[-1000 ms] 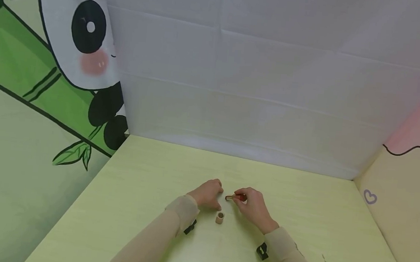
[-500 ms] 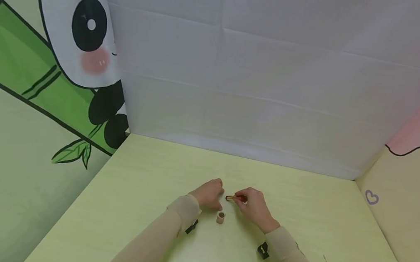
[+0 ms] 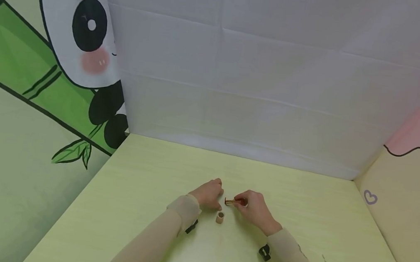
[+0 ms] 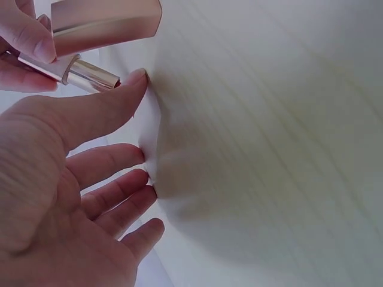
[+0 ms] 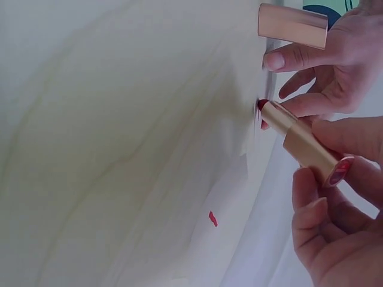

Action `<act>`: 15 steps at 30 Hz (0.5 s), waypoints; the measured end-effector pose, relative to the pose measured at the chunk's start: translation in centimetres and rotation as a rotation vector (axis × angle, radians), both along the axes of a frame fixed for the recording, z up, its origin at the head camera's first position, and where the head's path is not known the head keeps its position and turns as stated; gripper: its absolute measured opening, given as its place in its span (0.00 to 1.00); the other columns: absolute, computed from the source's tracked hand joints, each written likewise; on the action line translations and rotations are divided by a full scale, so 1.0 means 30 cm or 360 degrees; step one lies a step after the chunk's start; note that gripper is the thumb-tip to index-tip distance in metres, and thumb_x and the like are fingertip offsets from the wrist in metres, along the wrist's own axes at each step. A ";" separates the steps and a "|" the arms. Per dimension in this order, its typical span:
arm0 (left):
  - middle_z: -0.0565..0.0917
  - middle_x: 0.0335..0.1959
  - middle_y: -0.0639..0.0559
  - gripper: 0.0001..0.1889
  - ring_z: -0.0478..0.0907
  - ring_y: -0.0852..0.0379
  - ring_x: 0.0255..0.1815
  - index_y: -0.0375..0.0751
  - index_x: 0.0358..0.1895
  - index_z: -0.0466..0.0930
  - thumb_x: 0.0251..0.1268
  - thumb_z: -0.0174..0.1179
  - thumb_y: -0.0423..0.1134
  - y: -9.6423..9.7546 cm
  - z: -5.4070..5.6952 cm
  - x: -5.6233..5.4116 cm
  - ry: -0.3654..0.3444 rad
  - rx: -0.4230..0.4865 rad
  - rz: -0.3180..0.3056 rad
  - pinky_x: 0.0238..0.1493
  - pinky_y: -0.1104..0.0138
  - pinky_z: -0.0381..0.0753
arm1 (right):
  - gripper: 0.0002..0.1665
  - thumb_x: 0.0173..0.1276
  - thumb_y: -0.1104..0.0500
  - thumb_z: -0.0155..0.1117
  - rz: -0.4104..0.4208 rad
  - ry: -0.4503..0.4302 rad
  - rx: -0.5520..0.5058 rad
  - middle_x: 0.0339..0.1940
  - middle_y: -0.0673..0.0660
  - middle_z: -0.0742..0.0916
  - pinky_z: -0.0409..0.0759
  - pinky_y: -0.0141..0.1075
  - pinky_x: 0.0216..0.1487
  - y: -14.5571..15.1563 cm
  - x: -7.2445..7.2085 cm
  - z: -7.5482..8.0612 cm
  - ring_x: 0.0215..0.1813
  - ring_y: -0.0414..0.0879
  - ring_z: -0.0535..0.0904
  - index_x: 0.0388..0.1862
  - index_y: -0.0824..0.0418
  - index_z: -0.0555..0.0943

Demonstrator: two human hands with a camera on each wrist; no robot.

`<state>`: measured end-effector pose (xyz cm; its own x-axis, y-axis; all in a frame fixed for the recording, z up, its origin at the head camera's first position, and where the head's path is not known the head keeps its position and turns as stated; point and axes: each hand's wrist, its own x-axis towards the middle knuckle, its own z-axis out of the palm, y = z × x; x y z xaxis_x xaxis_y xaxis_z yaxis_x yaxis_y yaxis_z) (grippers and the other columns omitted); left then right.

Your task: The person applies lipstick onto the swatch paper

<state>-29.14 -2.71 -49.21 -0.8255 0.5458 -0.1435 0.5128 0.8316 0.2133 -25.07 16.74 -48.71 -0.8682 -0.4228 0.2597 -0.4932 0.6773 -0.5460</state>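
Pinched between the thumb and fingers of the right hand (image 3: 254, 210), lower centre of the head view: an uncapped lipstick (image 5: 310, 152), red tip pointing to the left of the frame. Held by its base, probably to keep the soft tip free; impossible to tell for sure whether tip and table (image 3: 295, 186) touch. Facing it from the left, the left hand (image 3: 208, 195), thumb and fingers spread, fingertips apparently down on the pale surface, perhaps to steady it. Just below, between both hands, the rose-gold lipstick cap (image 3: 219, 219), upright, open end up, likely parked within reach. Lower centre of the right wrist view, a small red mark (image 5: 213, 219). Far table edge, along the white backdrop (image 3: 236, 87), well above the hands; wide room to either side, tightest around the cap and left thumb.
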 end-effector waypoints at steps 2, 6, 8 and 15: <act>0.70 0.44 0.52 0.16 0.70 0.56 0.43 0.44 0.29 0.81 0.47 0.74 0.51 0.002 -0.004 -0.001 0.0001 0.0005 0.0001 0.46 0.68 0.72 | 0.06 0.57 0.65 0.73 0.0023 -0.0011 0.0009 0.28 0.47 0.83 0.75 0.32 0.31 0.005 0.003 0.001 0.29 0.37 0.74 0.35 0.62 0.87; 0.70 0.42 0.52 0.16 0.70 0.57 0.41 0.43 0.28 0.81 0.47 0.74 0.51 0.001 0.001 0.002 0.0002 0.0010 -0.0010 0.45 0.68 0.72 | 0.06 0.57 0.66 0.72 0.0070 -0.0023 0.0021 0.28 0.47 0.83 0.75 0.32 0.30 0.011 0.009 0.007 0.29 0.37 0.74 0.35 0.63 0.87; 0.70 0.41 0.52 0.16 0.69 0.57 0.40 0.43 0.28 0.81 0.48 0.74 0.50 -0.001 0.007 0.004 0.0000 0.0011 -0.0011 0.45 0.68 0.72 | 0.06 0.58 0.66 0.71 0.0088 -0.0025 0.0030 0.29 0.48 0.83 0.75 0.32 0.30 0.011 0.011 0.011 0.29 0.37 0.75 0.36 0.63 0.87; 0.69 0.38 0.53 0.16 0.68 0.58 0.37 0.43 0.26 0.80 0.48 0.74 0.49 -0.013 0.017 0.009 0.0009 0.0049 -0.0016 0.42 0.68 0.71 | 0.07 0.59 0.65 0.71 0.0090 -0.0057 0.0036 0.29 0.47 0.83 0.75 0.32 0.31 0.010 0.019 0.017 0.29 0.37 0.75 0.38 0.62 0.86</act>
<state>-28.86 -3.09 -48.72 -0.8209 0.5579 -0.1218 0.5221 0.8197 0.2357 -24.51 17.04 -48.21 -0.8514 -0.4768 0.2186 -0.5113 0.6614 -0.5487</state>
